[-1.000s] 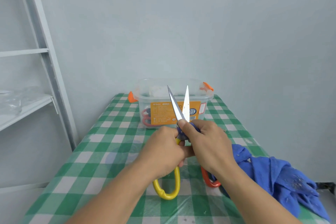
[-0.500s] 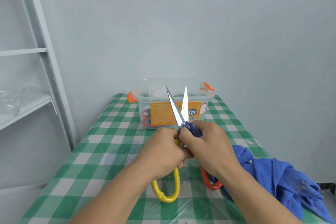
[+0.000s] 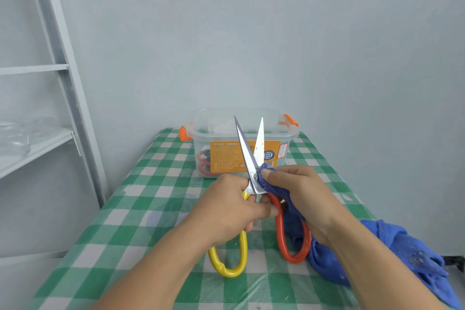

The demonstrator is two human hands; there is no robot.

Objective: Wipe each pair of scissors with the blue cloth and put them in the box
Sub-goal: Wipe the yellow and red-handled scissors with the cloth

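Note:
A pair of scissors (image 3: 247, 156) with one yellow and one orange handle loop is held above the table, blades parted and pointing up towards the box. My left hand (image 3: 231, 211) grips the handles just below the pivot. My right hand (image 3: 299, 194) pinches a fold of the blue cloth (image 3: 402, 257) against the right blade near the pivot; the cloth trails down to the table at the right. Behind the blades stands the clear plastic box (image 3: 289, 133) with orange clips and an orange label. Red and dark handles of other scissors show through its wall.
The table (image 3: 151, 196) has a green and white checked cover and ends against the pale wall. A white metal shelf frame (image 3: 65, 78) stands at the left, close to the table's left edge.
The scissors have tilted so the orange handle loop now shows beside the yellow one. My right hand has shifted the cloth onto the right blade near the pivot.

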